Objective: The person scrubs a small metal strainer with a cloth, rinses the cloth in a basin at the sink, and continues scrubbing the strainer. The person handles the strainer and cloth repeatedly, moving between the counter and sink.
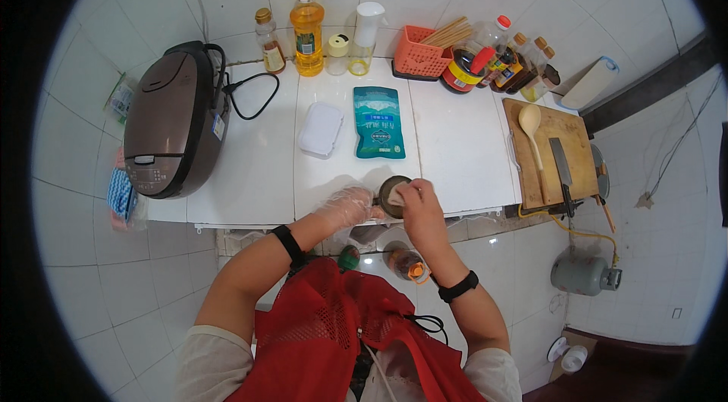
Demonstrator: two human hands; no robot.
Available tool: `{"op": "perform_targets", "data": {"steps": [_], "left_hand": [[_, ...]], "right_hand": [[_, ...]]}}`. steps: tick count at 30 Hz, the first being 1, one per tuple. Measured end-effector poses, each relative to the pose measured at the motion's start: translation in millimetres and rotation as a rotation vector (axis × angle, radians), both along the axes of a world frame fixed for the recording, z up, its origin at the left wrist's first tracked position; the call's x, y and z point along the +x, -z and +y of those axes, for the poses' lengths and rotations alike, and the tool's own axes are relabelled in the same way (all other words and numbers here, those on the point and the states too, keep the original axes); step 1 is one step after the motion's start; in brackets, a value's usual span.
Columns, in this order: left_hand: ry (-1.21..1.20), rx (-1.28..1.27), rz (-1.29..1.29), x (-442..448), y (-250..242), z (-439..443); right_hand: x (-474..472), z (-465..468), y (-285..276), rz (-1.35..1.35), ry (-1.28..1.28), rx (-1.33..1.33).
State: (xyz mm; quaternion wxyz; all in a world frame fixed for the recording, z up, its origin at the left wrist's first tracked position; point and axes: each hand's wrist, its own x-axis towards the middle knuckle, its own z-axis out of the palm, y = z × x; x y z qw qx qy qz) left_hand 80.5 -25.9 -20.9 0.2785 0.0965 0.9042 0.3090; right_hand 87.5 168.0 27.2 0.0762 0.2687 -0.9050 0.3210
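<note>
In a clear plastic glove, my left hand [350, 207] grips the short handle of a small dark round cup or pan [386, 191] at the counter's front edge. A wad of pale cloth or paper [396, 196] is pinched in my right hand [422, 211], which appears bare, and rests inside the round vessel. Just beyond lies a teal pouch [379, 124] bearing printed writing. A white lidded plastic box [322, 129] sits to its left.
A brown rice cooker [165, 123] stands at left, its black cord [256, 80] on the counter. Along the wall are an oil bottle [307, 38], a chopstick basket [418, 55] and sauce bottles [512, 69]. A cleaver [560, 160] and spoon [530, 120] lie on the wooden cutting board [569, 129].
</note>
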Motion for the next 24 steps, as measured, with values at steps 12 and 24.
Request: {"op": "perform_targets", "data": {"steps": [12,24], "left_hand": [[0.012,-0.006,-0.001,0,5,1],[0.004,-0.02,0.025,0,10,1]], "right_hand": [[3,1,-9,-0.218,0.002,-0.098],[-8,0,5,0.15,-0.174,0.034]]}}
